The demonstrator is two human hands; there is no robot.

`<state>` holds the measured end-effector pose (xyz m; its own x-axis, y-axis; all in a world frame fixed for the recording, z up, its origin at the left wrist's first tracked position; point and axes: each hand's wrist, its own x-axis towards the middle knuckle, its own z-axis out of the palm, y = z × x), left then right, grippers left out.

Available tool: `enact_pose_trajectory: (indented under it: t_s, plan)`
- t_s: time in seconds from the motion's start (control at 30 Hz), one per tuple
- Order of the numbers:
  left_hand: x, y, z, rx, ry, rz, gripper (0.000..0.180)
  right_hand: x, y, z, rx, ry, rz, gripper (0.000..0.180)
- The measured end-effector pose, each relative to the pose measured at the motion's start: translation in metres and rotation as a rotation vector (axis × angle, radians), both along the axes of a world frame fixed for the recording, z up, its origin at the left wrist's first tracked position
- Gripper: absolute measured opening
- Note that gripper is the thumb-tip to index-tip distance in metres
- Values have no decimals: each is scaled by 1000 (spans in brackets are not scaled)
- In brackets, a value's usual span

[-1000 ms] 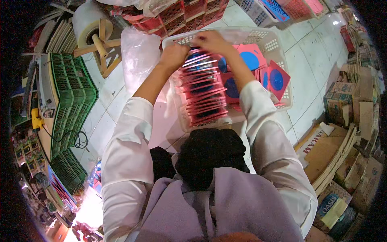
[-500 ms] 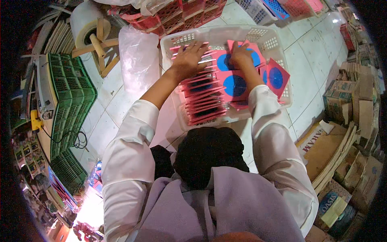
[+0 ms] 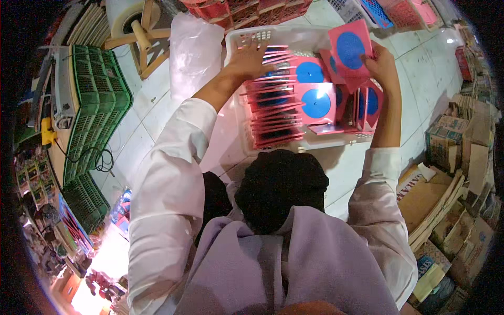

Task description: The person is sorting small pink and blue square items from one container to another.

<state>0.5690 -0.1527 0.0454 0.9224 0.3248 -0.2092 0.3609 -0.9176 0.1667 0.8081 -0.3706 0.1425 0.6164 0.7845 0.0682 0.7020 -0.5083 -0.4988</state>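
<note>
A white perforated plastic basket [image 3: 294, 32] sits on the tiled floor in front of me. Along its left side runs a row of thin pink panels [image 3: 275, 116] standing on edge, packed close. My left hand [image 3: 247, 62] lies against the far end of that row, fingers spread. At the basket's far right, my right hand [image 3: 383, 65] pinches the right edge of a square pink panel with a blue circle [image 3: 350, 50], lifted and tilted. Below it, more pink panels with blue circles [image 3: 315, 103] lie loose in the basket, some flat and some leaning.
Red crates [image 3: 247, 13] stand beyond the basket. To the left are a clear plastic bag [image 3: 194, 55], a large roll on a wooden stand [image 3: 139, 37] and green crates [image 3: 102, 105]. Cardboard [image 3: 428, 197] and boxes [image 3: 446, 139] are piled at the right.
My right hand has risen from the loose panels and moved right, lifting one pink panel. My left hand stays at the far end of the upright row. The whole view has shifted slightly.
</note>
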Motion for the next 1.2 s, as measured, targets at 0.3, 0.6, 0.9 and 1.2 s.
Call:
enact_pose_trajectory:
  t_s: [0.3,0.6,0.9,1.2]
  plan:
    - [-28,-74,-11,15,-201,-492,101,-109,50,-65,12,80,39,31]
    - [-40,-3,20,24,-354,-248,83,-55,25,-13,27,-152,137,34]
    - [-29,-3,72,-1783,-785,496,58,-81,55,-8,512,1397,183,39]
    - [-79,-18,63,-1405,-244,234,49,-127,9,-37,194,944,277,32]
